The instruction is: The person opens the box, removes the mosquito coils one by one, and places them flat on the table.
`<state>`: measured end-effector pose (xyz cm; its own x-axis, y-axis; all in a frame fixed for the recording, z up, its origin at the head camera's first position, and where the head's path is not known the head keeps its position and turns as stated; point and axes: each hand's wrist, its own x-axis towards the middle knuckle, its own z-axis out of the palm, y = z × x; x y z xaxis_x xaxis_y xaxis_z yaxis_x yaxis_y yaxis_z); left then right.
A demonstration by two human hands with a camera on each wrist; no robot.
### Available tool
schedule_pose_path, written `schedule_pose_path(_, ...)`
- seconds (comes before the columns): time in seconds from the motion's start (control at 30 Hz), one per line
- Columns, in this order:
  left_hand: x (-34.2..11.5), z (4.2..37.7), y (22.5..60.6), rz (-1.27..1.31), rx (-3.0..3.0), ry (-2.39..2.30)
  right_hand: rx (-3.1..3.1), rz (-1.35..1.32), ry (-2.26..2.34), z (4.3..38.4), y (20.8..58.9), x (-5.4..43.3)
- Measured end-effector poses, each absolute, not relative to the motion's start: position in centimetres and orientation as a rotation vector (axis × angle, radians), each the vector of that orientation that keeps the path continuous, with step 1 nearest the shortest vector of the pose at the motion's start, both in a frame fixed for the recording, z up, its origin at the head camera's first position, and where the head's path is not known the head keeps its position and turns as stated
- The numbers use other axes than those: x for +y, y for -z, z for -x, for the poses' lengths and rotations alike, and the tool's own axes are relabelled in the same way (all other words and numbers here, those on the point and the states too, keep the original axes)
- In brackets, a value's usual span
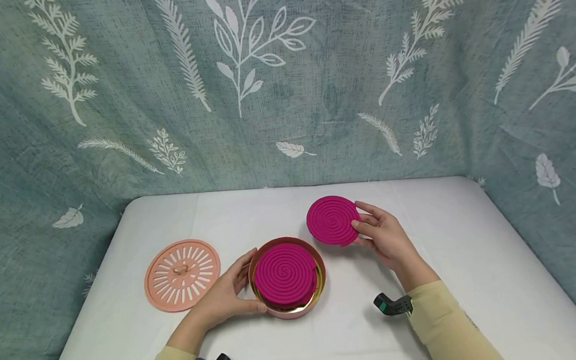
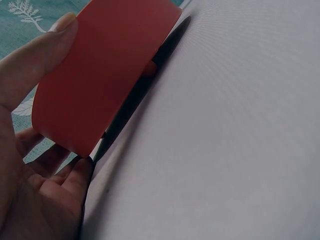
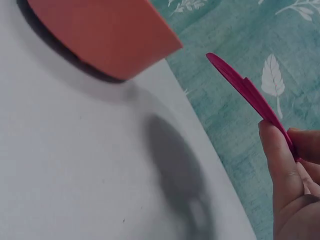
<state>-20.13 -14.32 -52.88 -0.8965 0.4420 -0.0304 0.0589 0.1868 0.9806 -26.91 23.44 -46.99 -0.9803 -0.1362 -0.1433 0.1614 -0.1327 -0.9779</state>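
A magenta spiral coaster (image 1: pixel 333 220) is held up off the table by my right hand (image 1: pixel 384 237), pinched at its right edge between thumb and fingers. The right wrist view shows this coaster (image 3: pixel 250 95) edge-on above its shadow. To its lower left stands a round coral tin (image 1: pixel 323 289), gold inside. More magenta spiral coasters (image 1: pixel 284 274) lie stacked in the tin. My left hand (image 1: pixel 231 295) grips the tin's left side, thumb at the front and fingers behind. In the left wrist view the thumb and fingers lie against the tin's outer wall (image 2: pixel 105 70).
A round coral slotted lid (image 1: pixel 182 275) with a small ring in its middle lies flat on the white table (image 1: pixel 359 331), left of the tin. Behind the table hangs a green-blue curtain (image 1: pixel 323 116) with white leaf prints.
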Motion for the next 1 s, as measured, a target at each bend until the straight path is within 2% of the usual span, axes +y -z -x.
schedule_pose_path(0.6,-14.2,20.1,52.6,-0.460,2.133,-1.760,1.934,-0.280,2.247,29.9,49.6,25.4)
schedule_pose_path(1.0,-14.1,20.0,52.6,-0.430,2.158,-1.755,1.913,-0.358,2.213,31.7,50.1,24.9)
